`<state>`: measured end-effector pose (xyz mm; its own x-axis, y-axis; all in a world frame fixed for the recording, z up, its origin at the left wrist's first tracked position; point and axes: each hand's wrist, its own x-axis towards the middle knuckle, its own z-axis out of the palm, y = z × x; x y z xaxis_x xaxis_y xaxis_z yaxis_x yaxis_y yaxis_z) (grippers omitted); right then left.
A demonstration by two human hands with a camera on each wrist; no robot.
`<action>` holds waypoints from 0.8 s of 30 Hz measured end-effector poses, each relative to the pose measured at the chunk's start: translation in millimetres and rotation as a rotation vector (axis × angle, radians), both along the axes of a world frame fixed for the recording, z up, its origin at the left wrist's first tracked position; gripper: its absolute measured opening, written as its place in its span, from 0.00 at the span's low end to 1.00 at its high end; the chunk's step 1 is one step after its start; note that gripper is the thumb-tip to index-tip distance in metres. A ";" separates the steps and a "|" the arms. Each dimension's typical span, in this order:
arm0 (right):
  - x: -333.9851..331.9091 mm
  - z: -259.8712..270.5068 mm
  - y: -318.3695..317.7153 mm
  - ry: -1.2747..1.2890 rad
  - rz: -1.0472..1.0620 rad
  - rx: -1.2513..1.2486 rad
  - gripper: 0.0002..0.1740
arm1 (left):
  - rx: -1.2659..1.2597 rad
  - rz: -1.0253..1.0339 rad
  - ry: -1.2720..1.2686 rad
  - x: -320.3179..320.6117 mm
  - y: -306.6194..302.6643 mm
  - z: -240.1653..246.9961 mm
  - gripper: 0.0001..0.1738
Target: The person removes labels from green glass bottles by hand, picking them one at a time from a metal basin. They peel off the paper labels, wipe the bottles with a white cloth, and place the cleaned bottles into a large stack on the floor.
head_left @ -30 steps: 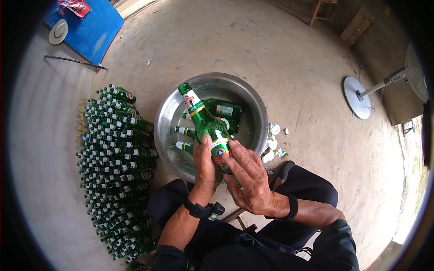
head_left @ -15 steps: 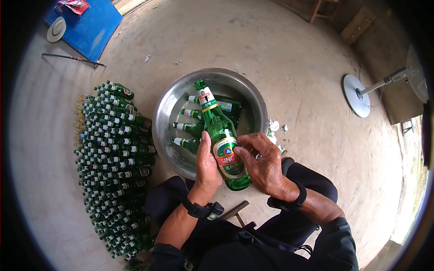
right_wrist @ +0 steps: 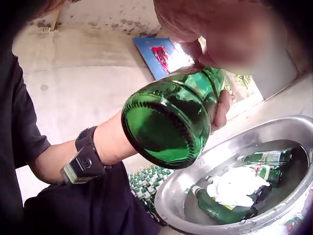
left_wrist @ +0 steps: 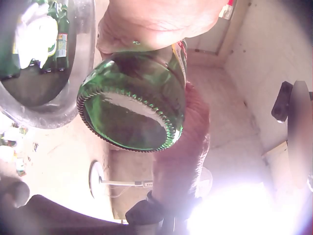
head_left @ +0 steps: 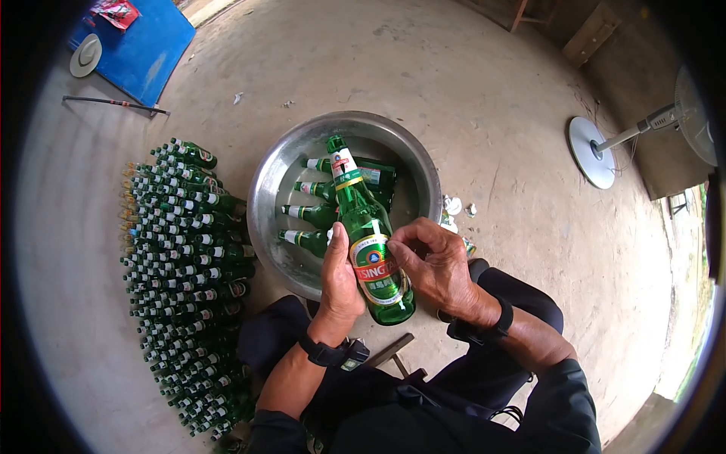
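Note:
A green glass beer bottle [head_left: 369, 219] with a red, white and gold label [head_left: 376, 266] is held tilted above the near side of a metal basin, neck pointing away. My left hand [head_left: 339, 284] grips its lower body from the left, thumb along the side and fingers behind. At the label's right edge, my right hand [head_left: 437, 266] brings curled thumb and forefinger together in a pinch. The bottle's base [left_wrist: 129, 120] faces the left wrist camera, and the label is turned away there. Several green bottles [head_left: 311, 216] lie in the basin [head_left: 265, 163], partly in water.
Many green bottles [head_left: 189, 280] stand packed on the floor to the left. A white crumpled cloth [right_wrist: 237, 186] lies over bottles in the basin. Crumpled scraps [head_left: 451, 206] are right of the basin. A standing fan [head_left: 591, 153] and a blue board [head_left: 144, 53] are farther off.
The bottle has turned so its front label faces up, and it sits more upright in view. My right hand went from lying flat over the bottle to pinching at the label's right edge.

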<state>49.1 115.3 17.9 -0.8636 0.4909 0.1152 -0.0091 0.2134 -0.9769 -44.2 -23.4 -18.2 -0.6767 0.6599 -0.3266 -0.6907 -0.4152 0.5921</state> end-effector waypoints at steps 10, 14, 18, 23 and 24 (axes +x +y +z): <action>-3.8 1.4 -5.9 0.197 -0.065 0.208 0.12 | 0.004 0.024 -0.066 3.9 7.4 15.1 0.31; -1.5 -2.4 -4.7 0.222 -0.023 0.177 0.11 | 0.008 0.016 -0.057 4.2 6.6 14.1 0.31; -0.4 0.1 0.4 0.211 0.039 0.148 0.11 | 0.011 0.001 -0.041 5.5 5.0 13.4 0.32; -3.0 7.3 -1.8 0.107 0.009 0.007 0.13 | 0.038 -0.005 -0.024 5.9 6.4 13.1 0.29; -4.5 5.5 -0.9 0.155 -0.007 0.092 0.13 | 0.029 -0.001 -0.012 6.0 6.4 11.5 0.28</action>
<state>44.6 114.3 23.4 -0.8288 0.4778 0.2913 -0.1559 0.3028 -0.9402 -38.2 -17.0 -6.8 -0.6718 0.6700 -0.3159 -0.6984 -0.4310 0.5713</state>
